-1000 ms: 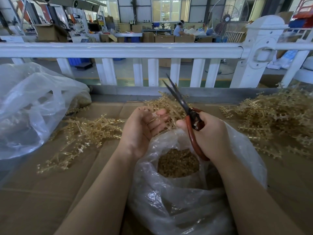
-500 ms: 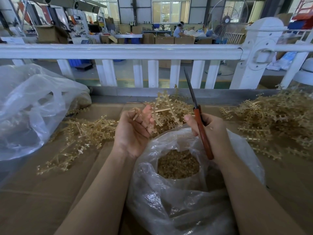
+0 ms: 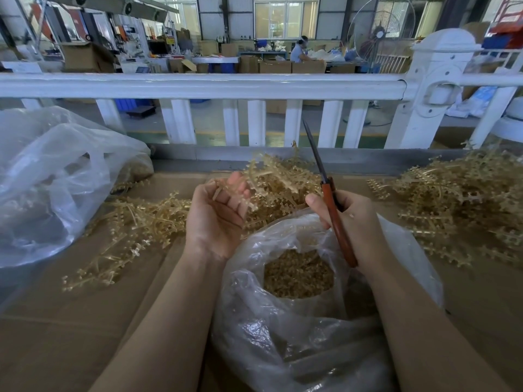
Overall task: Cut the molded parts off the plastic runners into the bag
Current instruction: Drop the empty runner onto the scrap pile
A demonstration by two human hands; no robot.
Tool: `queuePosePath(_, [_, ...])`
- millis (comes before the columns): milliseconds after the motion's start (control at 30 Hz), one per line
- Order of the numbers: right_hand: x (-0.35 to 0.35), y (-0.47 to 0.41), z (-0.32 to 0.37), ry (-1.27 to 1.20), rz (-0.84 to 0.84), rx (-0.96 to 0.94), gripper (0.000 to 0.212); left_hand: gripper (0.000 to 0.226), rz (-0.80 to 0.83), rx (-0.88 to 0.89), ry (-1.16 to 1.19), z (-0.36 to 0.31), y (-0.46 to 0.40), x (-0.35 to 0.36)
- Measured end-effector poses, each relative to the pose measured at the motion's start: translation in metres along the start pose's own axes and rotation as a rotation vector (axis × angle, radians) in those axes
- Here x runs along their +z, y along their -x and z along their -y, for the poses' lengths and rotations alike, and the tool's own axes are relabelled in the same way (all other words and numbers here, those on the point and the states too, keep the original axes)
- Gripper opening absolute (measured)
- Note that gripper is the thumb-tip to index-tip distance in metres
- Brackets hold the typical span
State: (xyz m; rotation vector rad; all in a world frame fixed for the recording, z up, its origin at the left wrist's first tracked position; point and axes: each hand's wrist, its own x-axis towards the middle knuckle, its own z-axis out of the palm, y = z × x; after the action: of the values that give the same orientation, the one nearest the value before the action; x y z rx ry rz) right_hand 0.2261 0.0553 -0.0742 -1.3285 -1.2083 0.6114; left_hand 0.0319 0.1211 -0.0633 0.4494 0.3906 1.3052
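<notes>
On the brown cardboard worktop [image 3: 70, 321] below a white railing [image 3: 198, 85], the left hand [image 3: 216, 219] curls round a tan plastic runner [image 3: 263, 176], the right hand [image 3: 351, 222] grips closed red-handled scissors [image 3: 335, 219] above the clear plastic bag [image 3: 297, 335] at lower centre.

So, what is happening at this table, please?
A person is trimming small molded parts off tan plastic runners. The right hand grips red-handled scissors, blades closed and pointing up. The left hand, palm up, holds a runner piece in its fingers, above the open clear bag that already holds many cut parts. Piles of runners lie on the cardboard on both sides.
</notes>
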Motion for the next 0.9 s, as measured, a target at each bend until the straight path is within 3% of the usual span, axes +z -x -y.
queuePosePath(133, [0.000, 0.000, -0.001, 0.012, -0.005, 0.003, 0.040, 0.020, -0.240, 0.238, -0.014, -0.008, -0.004, -0.006])
queuePosePath(300, [0.000, -0.001, -0.003, 0.024, -0.005, 0.001, 0.042, 0.017, -0.699, 0.692, -0.331, -0.016, -0.006, -0.011])
queuePosePath(467, [0.000, -0.001, -0.003, 0.052, -0.008, 0.013, 0.043, 0.007, -0.870, 0.735, -0.414, -0.022, -0.009, -0.024])
queuePosePath(600, [0.000, -0.001, -0.004, 0.074, -0.013, 0.012, 0.038, 0.016, -0.936, 0.789, -0.472, -0.026, -0.010, -0.026])
queuePosePath(733, [0.001, -0.002, -0.005, 0.106, -0.027, 0.012, 0.037, 0.035, -0.991, 0.917, -0.801, -0.024, -0.003, -0.017])
queuePosePath(833, [0.001, -0.002, -0.005, 0.124, -0.037, 0.014, 0.037, 0.028, -0.805, 1.126, -1.142, -0.012, 0.005, -0.008])
queuePosePath(900, [0.001, -0.001, -0.005, 0.120, -0.035, 0.017, 0.034, 0.023, -0.555, 1.120, -1.319, -0.003, 0.007, -0.004])
